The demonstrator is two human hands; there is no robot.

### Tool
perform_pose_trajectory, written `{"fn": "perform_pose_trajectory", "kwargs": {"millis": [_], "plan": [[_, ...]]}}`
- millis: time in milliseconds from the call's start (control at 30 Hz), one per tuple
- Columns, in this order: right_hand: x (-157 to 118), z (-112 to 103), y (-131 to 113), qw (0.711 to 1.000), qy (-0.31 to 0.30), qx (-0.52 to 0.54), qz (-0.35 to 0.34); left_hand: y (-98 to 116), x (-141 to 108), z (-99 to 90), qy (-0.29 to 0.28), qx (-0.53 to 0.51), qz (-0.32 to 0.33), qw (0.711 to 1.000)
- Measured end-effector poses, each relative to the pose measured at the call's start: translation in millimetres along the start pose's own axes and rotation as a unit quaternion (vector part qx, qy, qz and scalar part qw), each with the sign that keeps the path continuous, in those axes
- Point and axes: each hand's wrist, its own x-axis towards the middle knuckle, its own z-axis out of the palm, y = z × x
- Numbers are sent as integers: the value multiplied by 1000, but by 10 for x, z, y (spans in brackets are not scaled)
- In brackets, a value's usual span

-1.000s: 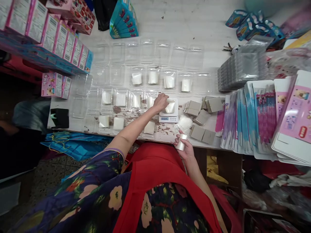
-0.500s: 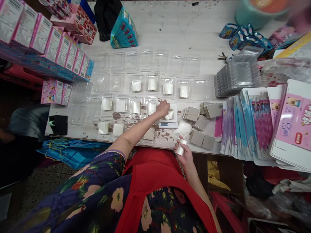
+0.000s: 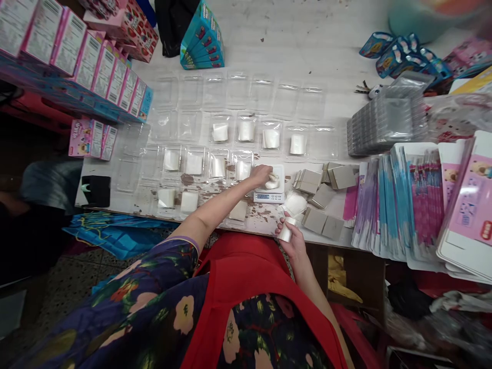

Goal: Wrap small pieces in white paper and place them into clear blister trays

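Observation:
My left hand (image 3: pixel 261 176) reaches over a white digital scale (image 3: pixel 280 179) with a lit display. Its fingers are closed on the edge of a small stack of white sheets (image 3: pixel 272 183) lying on the pan; the fingertips are partly hidden. Close to the table's front edge, my right hand (image 3: pixel 295 246) is wrapped around a curled bundle of glossy white sheets (image 3: pixel 286 230). Just beyond it lies a loose pile of white sheets (image 3: pixel 295 203). Left of the scale, clear plastic trays (image 3: pixel 243 154) stand in rows, several with white stacks inside.
Grey card stacks (image 3: pixel 309 180) lie right of the scale. Behind them stands a pile of nested clear trays (image 3: pixel 378 128), with printed cards (image 3: pixel 407 205) at the right. Pink boxes (image 3: pixel 96 66) line the left side. A teal fan-shaped pack (image 3: pixel 203 43) stands at the back. Another person (image 3: pixel 42 195) is at the left edge.
My left hand has shifted from the scale's left edge onto the stack on the pan. My right hand keeps its bundle. The whole view has shifted slightly.

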Motion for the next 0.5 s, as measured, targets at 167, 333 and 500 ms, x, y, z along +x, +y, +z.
{"fn": "perform_pose_trajectory", "kwargs": {"millis": [167,333,500], "plan": [[8,-9,-33,1000,-6,9,11,-9,13,-7,20,-122,-34,992],[-2,-11,-96,1000,-9,-16,12,-302,-109,-166,39,-293,-81,952],[61,32,-141,998,-36,-45,26,-1263,-373,-871,146,-333,-157,918]]}}
